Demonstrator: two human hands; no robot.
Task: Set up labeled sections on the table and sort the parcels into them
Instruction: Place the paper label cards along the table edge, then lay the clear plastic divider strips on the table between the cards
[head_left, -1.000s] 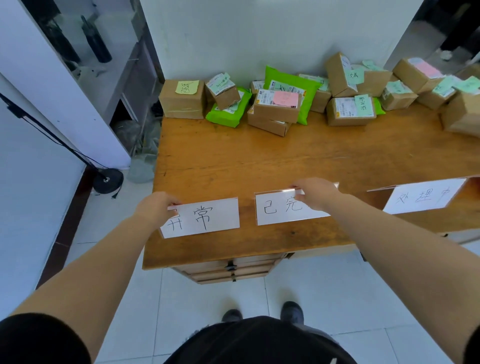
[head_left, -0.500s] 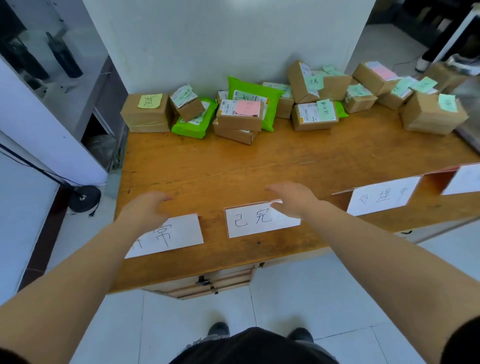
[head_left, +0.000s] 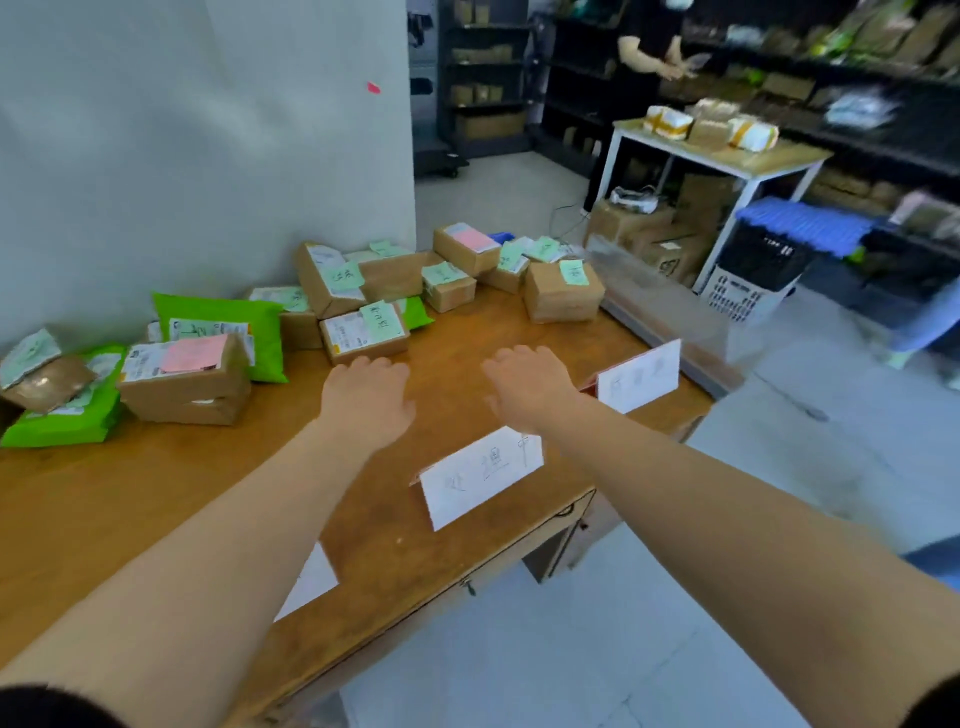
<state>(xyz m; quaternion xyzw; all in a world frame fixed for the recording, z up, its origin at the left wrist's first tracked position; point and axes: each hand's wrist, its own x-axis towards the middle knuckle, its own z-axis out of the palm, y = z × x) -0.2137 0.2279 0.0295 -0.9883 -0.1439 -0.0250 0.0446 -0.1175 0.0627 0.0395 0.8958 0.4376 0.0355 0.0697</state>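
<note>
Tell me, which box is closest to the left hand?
The flat box with the green note, just beyond the left hand's fingers. The other boxes lie farther back or off to the sides.

No text is legible. The white section cards (head_left: 480, 475) standing in front of my hands carry handwriting blurred beyond reading. The sticky notes (head_left: 378, 322) and shipping labels (head_left: 143, 360) on the parcels are likewise unreadable.

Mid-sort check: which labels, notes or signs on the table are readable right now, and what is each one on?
None can be read.
Standing label cards: faint handwriting, motion-blurred.
Green sticky notes on the boxes: handwriting too small.
Pink note: no writing visible.
Shipping labels: print too small.
</note>
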